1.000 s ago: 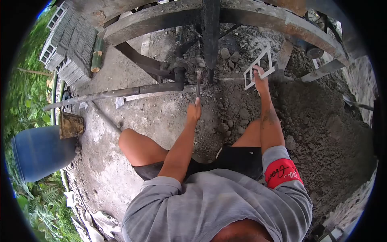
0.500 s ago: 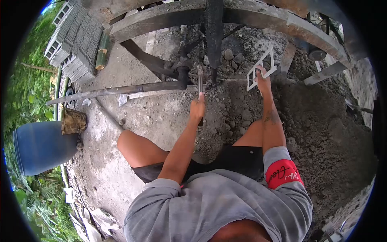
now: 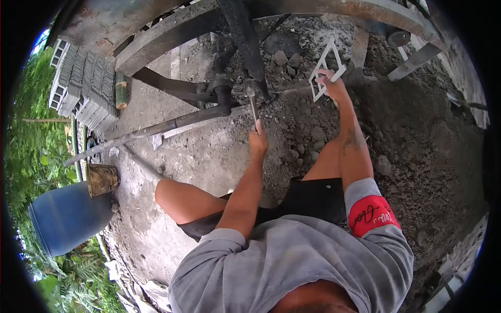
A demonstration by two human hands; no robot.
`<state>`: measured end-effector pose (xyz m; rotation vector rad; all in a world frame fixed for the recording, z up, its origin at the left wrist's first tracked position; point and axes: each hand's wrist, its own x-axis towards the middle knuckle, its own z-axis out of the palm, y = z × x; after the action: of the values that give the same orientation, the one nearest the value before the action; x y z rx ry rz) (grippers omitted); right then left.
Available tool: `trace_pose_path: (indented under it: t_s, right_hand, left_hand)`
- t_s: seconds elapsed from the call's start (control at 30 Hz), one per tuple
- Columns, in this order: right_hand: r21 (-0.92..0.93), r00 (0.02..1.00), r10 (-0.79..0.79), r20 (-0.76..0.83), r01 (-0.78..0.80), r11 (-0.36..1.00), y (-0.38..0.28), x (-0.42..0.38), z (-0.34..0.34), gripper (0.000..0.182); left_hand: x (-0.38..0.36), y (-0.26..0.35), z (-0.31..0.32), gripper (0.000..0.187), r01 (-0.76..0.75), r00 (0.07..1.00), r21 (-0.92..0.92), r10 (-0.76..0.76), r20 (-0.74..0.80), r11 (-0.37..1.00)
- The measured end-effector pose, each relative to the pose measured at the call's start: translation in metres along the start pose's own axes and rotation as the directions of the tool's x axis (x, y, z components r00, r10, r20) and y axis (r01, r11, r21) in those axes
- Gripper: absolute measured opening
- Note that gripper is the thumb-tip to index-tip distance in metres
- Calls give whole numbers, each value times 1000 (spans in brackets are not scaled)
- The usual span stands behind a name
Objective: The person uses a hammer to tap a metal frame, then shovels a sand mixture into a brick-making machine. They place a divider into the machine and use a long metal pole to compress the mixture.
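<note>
My left hand (image 3: 258,141) is gripping a slender metallic tool (image 3: 253,107); my right hand (image 3: 335,89) is pinching a white barred frame (image 3: 340,72); repositioning is demanding care.

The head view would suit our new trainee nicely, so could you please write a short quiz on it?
1. Which hand holds the pale frame?
2. What colour is the barrel beside the bucket?
a) red
b) blue
c) white
3. True or false: the left hand grips a slender tool.

Key:
1. The right hand.
2. b
3. True.
</note>
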<state>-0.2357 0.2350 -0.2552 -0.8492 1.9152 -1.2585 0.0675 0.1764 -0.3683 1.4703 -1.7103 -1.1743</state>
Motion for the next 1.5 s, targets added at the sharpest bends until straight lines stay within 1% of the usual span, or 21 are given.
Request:
trace_pose_path:
  t_s: [0.07, 0.1, 0.2, 0.33, 0.43, 0.47, 0.53, 0.6, 0.63, 0.67, 0.7, 0.8, 0.83, 0.9, 1.0, 1.07, 1.13, 1.23, 1.3, 1.37, 1.5]
  right_hand:
    - [70, 999, 8, -41, -6, 998, -2, 1, 0, 32]
    - [53, 991, 129, 21, -129, 990, -13, -4, -5, 33]
    - [169, 994, 105, -20, -101, 980, -8, -2, -10, 32]
    - [237, 990, 138, 2, -134, 962, -5, 0, -15, 30]
    - [184, 990, 142, -5, -139, 973, -8, 2, -12, 30]
    - [147, 993, 114, 15, -115, 982, -8, 3, -10, 30]
    - [116, 993, 101, 52, -107, 987, -7, -1, -7, 31]
    - [82, 996, 70, 62, -75, 994, -4, 1, -8, 31]
    - [41, 995, 43, 88, -47, 998, 0, 1, -7, 30]
    - [42, 996, 37, 85, -41, 998, 3, -2, -5, 30]
    - [28, 999, 24, 48, -25, 999, 7, -8, -2, 31]
    - [56, 999, 21, -34, -19, 998, 5, 2, -5, 33]
    - [166, 998, -41, -55, 50, 985, 8, -1, -4, 32]
    - [214, 999, 22, -30, -15, 977, 12, 1, -9, 32]
    - [238, 995, 98, 13, -98, 966, 7, 5, -16, 30]
    - [275, 992, 125, 9, -123, 954, 3, -2, -16, 30]
    - [243, 990, 140, 26, -142, 960, -1, -1, -17, 30]
    - [179, 994, 107, 27, -110, 978, 4, -4, -9, 30]
    - [152, 999, 49, 3, -49, 987, 6, -2, -8, 30]
    - [59, 1000, -21, -22, 22, 998, 7, 0, -3, 29]
    - [112, 1000, -1, -1, 1, 994, 4, -1, -1, 28]
  left_hand:
    - [-5, 22, -3, 55, 551, 812, 56, -551, 192, 833]
    - [-9, 38, -8, 55, 541, 820, 43, -538, 194, 840]
    - [-20, 85, -53, 55, 548, 832, -260, -486, 266, 795]
    - [-10, 189, -106, 53, -47, 997, -659, 76, 16, 751]
    - [25, 271, -129, 56, -507, 825, -726, 507, -252, 465]
    - [36, 270, -120, 56, -498, 830, -728, 501, -244, 471]
    - [50, 258, -102, 57, -734, 652, -592, 587, -479, 332]
    - [37, 136, -49, 50, -502, 864, -446, 414, -286, 741]
    - [21, 67, -18, 49, -411, 870, -68, 369, -326, 909]
    - [2, 3, -5, 54, 5, 999, 109, -2, -35, 994]
    - [-15, 19, -14, 56, 521, 825, 44, -516, 229, 852]
    - [-6, 42, -35, 52, 693, 707, -284, -545, 452, 663]
    - [-14, 56, -49, 52, 699, 701, -271, -560, 441, 662]
    - [-18, 95, -69, 50, 397, 917, -287, -362, 170, 871]
    - [-6, 166, -99, 52, 13, 998, -486, 18, 59, 874]
    - [-9, 188, -105, 53, -119, 991, -522, 137, -4, 845]
    - [-2, 190, -103, 51, -488, 857, -539, 494, -147, 687]
    - [16, 138, -77, 53, -603, 795, -364, 572, -201, 710]
    - [12, 51, -37, 53, -341, 913, 7, 333, -234, 940]
    - [14, -47, -13, 62, 160, 985, 458, -172, -15, 875]
    - [-27, 42, -52, 55, 279, 948, 163, -299, 113, 946]
